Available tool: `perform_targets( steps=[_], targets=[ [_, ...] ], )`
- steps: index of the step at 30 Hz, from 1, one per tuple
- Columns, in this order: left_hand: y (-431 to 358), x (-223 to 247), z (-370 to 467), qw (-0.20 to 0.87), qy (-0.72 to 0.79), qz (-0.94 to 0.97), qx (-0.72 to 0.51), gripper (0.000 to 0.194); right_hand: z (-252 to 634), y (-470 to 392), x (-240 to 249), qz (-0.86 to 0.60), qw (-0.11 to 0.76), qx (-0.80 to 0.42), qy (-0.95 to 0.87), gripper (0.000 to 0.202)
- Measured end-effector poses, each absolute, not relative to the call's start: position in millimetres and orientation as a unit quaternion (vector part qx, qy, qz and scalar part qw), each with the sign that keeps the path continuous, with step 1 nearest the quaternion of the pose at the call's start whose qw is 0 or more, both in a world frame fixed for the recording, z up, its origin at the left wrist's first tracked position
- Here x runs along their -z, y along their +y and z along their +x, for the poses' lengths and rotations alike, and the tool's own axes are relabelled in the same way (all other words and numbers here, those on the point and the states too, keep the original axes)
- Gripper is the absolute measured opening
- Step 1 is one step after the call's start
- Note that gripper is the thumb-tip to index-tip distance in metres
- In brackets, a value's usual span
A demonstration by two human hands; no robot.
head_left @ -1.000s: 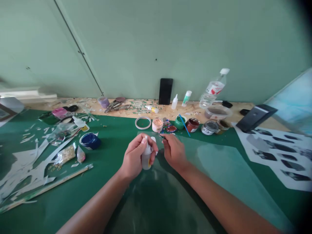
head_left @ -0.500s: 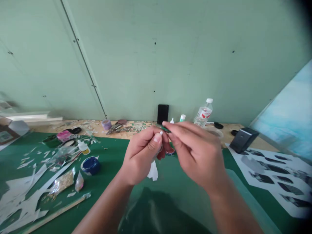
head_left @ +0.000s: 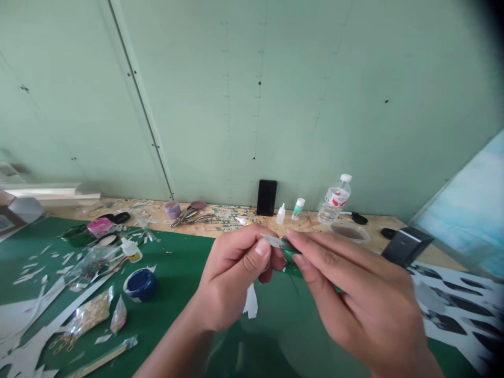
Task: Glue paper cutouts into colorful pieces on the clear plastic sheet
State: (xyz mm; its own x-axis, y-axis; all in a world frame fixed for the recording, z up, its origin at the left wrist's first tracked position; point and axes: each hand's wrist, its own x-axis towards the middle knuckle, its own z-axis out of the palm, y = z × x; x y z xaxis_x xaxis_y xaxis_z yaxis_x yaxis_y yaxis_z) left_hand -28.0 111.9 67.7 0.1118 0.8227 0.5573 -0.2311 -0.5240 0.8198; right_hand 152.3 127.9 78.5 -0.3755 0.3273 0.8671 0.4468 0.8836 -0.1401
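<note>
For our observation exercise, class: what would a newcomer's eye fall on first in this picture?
First, the two hands meeting at centre: the left hand and right hand pinch a small pale strip between their fingertips above the green mat. Next, the blue paint pot among paper scraps at left, and the black phone leaning upright against the wall behind.

We see a small, thin, pale grey sliver (head_left: 271, 241), flat and lying nearly level, pinched at its two ends between the fingertips of our left hand (head_left: 232, 275) and right hand (head_left: 354, 299). It is raised above the green tabletop (head_left: 177, 262), at mid-frame.
</note>
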Motion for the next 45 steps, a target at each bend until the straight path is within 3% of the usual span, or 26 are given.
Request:
perform_targets(
  steps=[11, 19, 26, 34, 45],
  targets=[
    [113, -63, -28, 0.563, 0.216, 0.532, -0.594, 0.026, 160, 124, -81, -0.191, 0.522, 0.080, -0.828, 0.046],
    [114, -62, -26, 0.600, 0.200, 0.515, -0.578, 0.027, 161, 123, -88, -0.189, 0.498, 0.079, -0.843, 0.042],
    [114, -63, -26, 0.605, 0.217, 0.520, -0.562, 0.027, 165, 124, -90, -0.181, 0.475, 0.075, -0.858, 0.041],
    [113, -63, -22, 0.544, 0.201, 0.558, -0.593, 0.020, 165, 123, -87, -0.209, 0.488, 0.084, -0.843, 0.038],
    [110, -67, -25, 0.479, 0.209, 0.619, -0.586, 0.026, 165, 123, -88, -0.214, 0.482, 0.095, -0.844, 0.039]
  ],
)
